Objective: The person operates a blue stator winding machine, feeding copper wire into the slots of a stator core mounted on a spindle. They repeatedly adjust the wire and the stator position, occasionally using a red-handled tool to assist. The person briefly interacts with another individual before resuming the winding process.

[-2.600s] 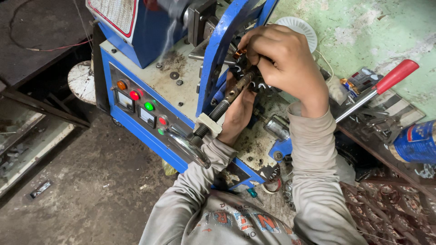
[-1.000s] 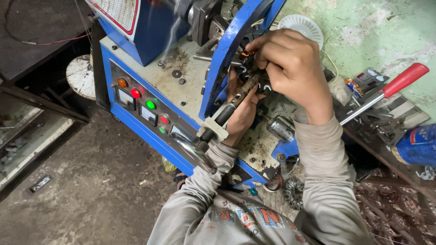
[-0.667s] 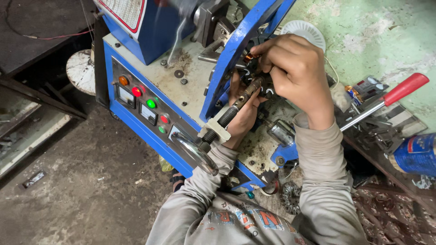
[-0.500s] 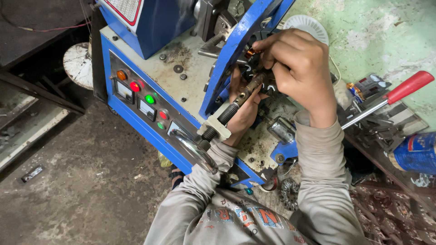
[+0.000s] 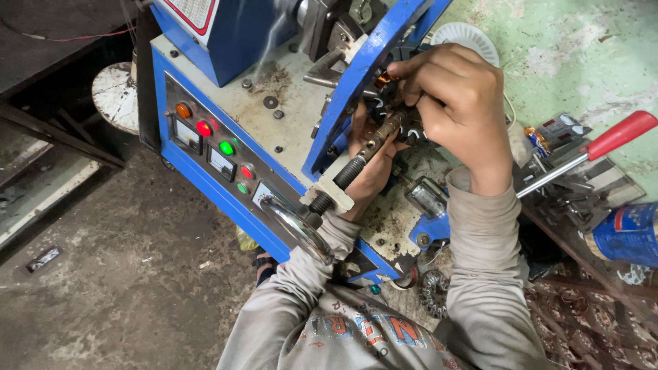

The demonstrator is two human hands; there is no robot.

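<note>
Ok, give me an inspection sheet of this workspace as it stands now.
Surface: grimy pale machine top, stained, with bolts and a washer on it.
Job's things: dark toothed part with copper wire, sitting at the end of a threaded rod inside the blue frame.
Clutter: red-handled lever, blue can, small gear.
Hands: right hand grips the toothed part from above; left hand cups under the rod, mostly hidden.
Cables: thin wire at the top left.
Surroundings: panel of coloured lamps and meters, green wall, dirty floor.
</note>
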